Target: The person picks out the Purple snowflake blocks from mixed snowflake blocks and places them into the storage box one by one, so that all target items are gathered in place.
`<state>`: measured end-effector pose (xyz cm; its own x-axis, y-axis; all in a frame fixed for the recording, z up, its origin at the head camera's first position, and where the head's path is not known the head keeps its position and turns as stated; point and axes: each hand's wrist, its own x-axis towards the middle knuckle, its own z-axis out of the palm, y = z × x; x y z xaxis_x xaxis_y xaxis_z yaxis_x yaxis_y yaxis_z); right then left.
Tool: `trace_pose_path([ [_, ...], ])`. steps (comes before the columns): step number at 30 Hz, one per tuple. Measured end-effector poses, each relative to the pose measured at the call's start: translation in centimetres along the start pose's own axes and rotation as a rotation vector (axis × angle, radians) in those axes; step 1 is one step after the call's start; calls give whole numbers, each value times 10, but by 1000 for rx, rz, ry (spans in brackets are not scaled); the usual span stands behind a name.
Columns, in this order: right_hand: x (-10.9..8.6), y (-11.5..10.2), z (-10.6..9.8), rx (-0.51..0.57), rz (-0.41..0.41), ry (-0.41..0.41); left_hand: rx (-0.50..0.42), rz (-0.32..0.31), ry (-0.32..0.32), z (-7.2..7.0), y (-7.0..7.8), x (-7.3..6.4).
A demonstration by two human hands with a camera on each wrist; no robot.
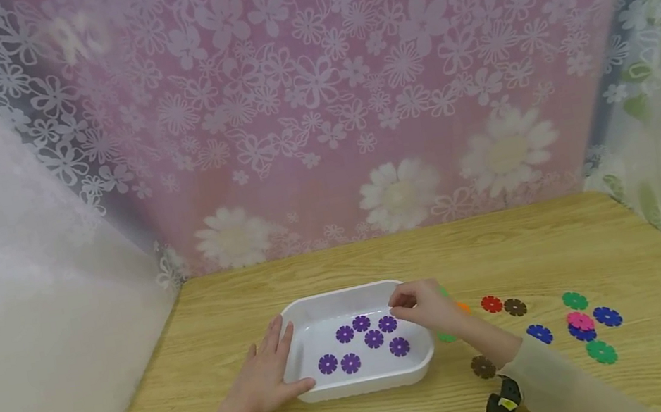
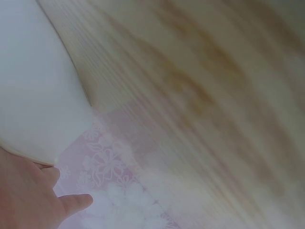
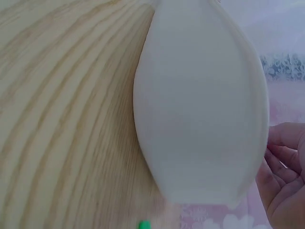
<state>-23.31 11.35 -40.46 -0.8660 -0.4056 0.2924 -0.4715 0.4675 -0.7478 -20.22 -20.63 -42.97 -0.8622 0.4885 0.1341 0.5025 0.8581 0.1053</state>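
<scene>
A white plastic tray (image 1: pixel 367 386) stands on the table with several purple snowflake discs (image 1: pixel 374 339) lying flat in it. My left hand (image 1: pixel 264 379) is spread along the tray's left end, its thumb at the near rim. In the left wrist view, part of the left hand (image 2: pixel 28 193) shows beside the tray's white wall (image 2: pixel 38 86). Over the right rim reaches my right hand (image 1: pixel 424 304), fingers bent and fingertips above the inside of the tray. The right wrist view shows those curled fingers (image 3: pixel 281 167) past the rim; I cannot tell whether they pinch anything.
Right of the tray lie loose discs: red (image 1: pixel 492 304), brown (image 1: pixel 515 307), blue (image 1: pixel 608 316), green (image 1: pixel 602 352) and pink (image 1: pixel 581 321), the pink overlapping a blue one. Another brown disc (image 1: pixel 483 367) lies near the right wrist camera (image 1: pixel 504 402). A flowered curtain (image 1: pixel 319 129) hangs behind the table.
</scene>
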Motion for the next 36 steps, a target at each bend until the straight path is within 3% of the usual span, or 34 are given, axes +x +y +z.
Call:
trace_pose_path([
  [6, -10, 12, -15, -30, 112, 42, -11, 1, -2, 0, 0, 0],
  [14, -21, 24, -30, -53, 161, 104, -23, -3, -8, -1, 0, 1],
  [27, -25, 42, -44, -99, 185, 76, -28, -20, -30, -1, -1, 1],
  [36, -22, 59, -44, -183, 177, -6, -11, -18, -27, 0, 0, 1],
])
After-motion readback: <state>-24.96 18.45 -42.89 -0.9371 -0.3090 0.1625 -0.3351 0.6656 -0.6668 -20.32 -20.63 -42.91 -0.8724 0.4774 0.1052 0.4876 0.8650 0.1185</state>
